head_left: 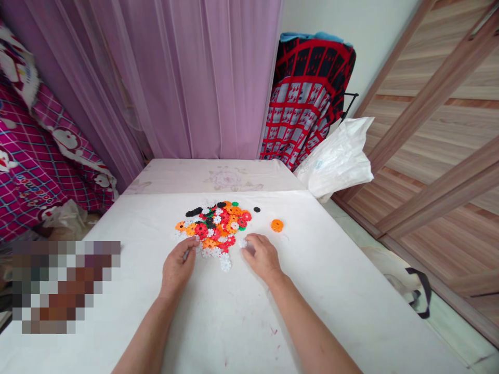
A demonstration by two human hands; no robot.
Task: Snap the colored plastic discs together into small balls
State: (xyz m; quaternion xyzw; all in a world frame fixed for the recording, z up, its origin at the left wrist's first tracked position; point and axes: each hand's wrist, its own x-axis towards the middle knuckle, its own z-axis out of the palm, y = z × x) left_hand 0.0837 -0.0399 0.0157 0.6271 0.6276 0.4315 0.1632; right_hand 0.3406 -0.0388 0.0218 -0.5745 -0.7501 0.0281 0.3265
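Note:
A pile of flower-shaped plastic discs (212,224) in red, orange, white, black and green lies on the white-covered table (218,322). My right hand (262,255) is just right of the pile, its thumb and fingers closed on a white flower-shaped disc (243,243). At the pile's lower left edge is my left hand (178,266), fingers curled towards the thumb. White discs lie by its fingertips, and I cannot make out what it pinches. Beyond my right hand sits a small stack of orange discs (277,225). One black disc (257,209) lies apart.
A purple curtain (202,78) hangs behind the table. At its right far corner stands a white plastic bag (337,156), near a red and black patterned cloth (307,93). Pink checked fabric (42,140) is on the left, a wooden wardrobe (436,135) on the right.

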